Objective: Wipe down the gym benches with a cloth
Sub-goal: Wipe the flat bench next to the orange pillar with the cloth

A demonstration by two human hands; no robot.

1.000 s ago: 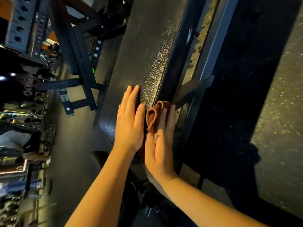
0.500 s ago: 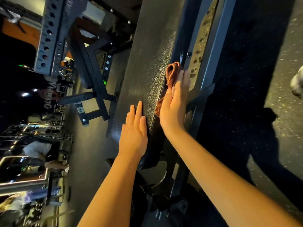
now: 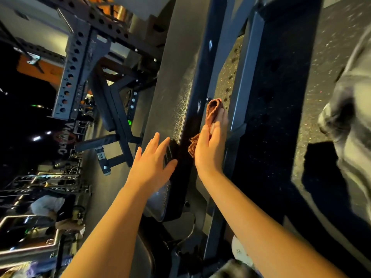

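the view is tipped sideways, looking down a long black gym bench [image 3: 176, 81] with a grained pad. the right hand [image 3: 210, 149] lies along the pad's right side edge, fingers straight and close together, pressing a bunched rust-orange cloth [image 3: 213, 112] against that edge. part of the cloth sticks out past the fingertips and a frayed corner shows beside the base of the thumb. the left hand [image 3: 152, 159] is spread flat over the top of the pad near its end, fingers straight and a little apart (whether the palm actually touches the pad i cannot tell). just beyond the right hand runs the bench's dark steel frame [image 3: 246, 77], on the speckled rubber floor [image 3: 301, 63]. a rack upright [image 3: 73, 65] with numbered holes stands to the left, with a second bench [image 3: 111, 109] near it. someone in grey clothing [image 3: 353, 121] is at the right edge.
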